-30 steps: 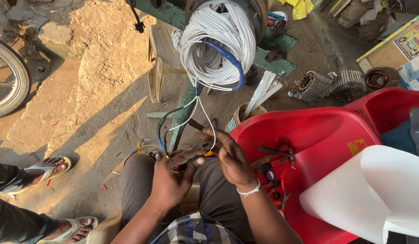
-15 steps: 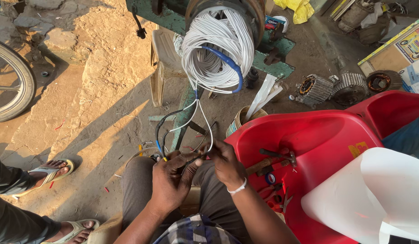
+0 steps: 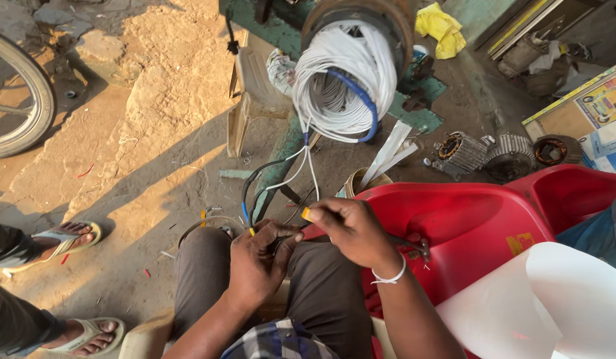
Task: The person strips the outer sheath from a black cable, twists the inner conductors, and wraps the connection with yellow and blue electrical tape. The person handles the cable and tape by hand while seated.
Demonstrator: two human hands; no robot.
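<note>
At the right edge of the frame, above the middle, a flat rectangular package (image 3: 604, 106) lies tilted, with a yellow-green border and a pale printed face with small coloured pictures; its lettering is too small to tell. A small orange-yellow square label (image 3: 518, 243) sits on the red plastic chair (image 3: 467, 226) at right of centre, and a curved white sheet (image 3: 540, 306) fills the lower right corner. In the lower middle, over the person's lap, the left hand (image 3: 258, 266) closes its grip around a bundle of thin wires (image 3: 281, 179), black, white and blue, pinching their ends near the knee. The right hand (image 3: 351, 229) is just beside it, fingers curled tight around a small yellow-tipped piece (image 3: 307, 214) at the wire ends; what kind of piece it is cannot be told. The wires run with their long axis roughly vertical in the frame, climbing from the hands toward the upper middle, where they join a large coil of white wire (image 3: 344, 80) with one blue loop, seated in a round motor housing (image 3: 388, 16). A yellow cloth (image 3: 441, 26) lies at the top right, and sandalled feet (image 3: 69, 239) rest on the dirt ground at lower left.
</note>
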